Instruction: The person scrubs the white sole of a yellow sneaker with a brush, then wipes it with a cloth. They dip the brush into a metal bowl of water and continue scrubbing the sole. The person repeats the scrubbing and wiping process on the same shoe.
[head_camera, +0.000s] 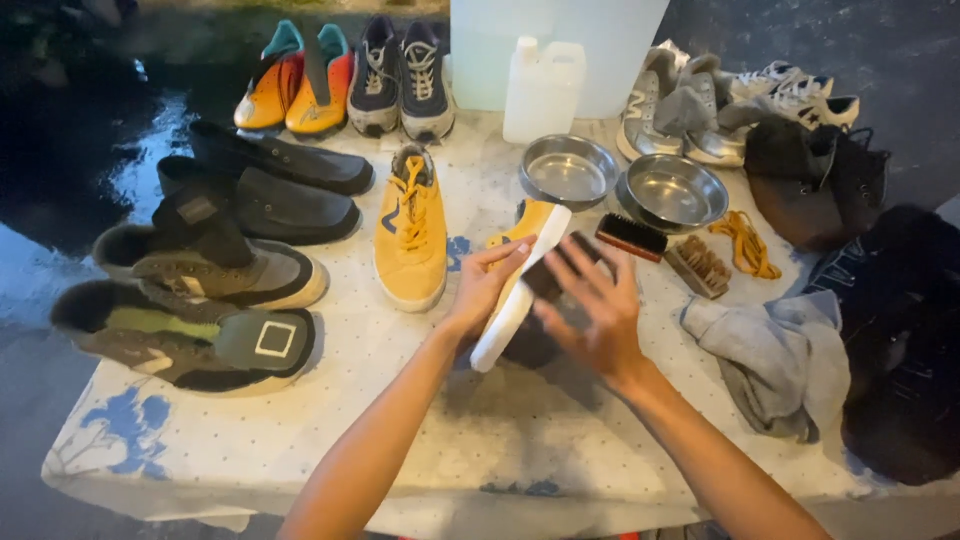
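A yellow sneaker (522, 275) is being held on its side near the middle of the cloth-covered table (400, 440), with its white sole turned upward and toward the viewer. It is being gripped by the left hand (480, 285), whose fingers (505, 252) are curled together over the upper edge of the shoe, thumb side against the sole. A dark brush (555, 275) is being pressed against the sole by the right hand (595, 310), whose fingers (600, 275) are slightly spread and wrapped over the brush's back; the bristles themselves are being hidden by the hand. Just to the left, the matching yellow sneaker with orange laces (412, 235) is lying flat, sole down. Behind the held shoe, two empty steel bowls (620, 180) are standing side by side, and a white plastic jug (543, 90) is standing behind them. Two more brushes (665, 250) are lying just right of the hands, beside loose orange laces (745, 245). A crumpled grey cloth (775, 355) is lying to the right, near the table edge. Dark shoes (230, 250) are being kept in a row along the left side, while orange football boots (295, 85) and navy trainers (400, 80) are standing at the far edge.
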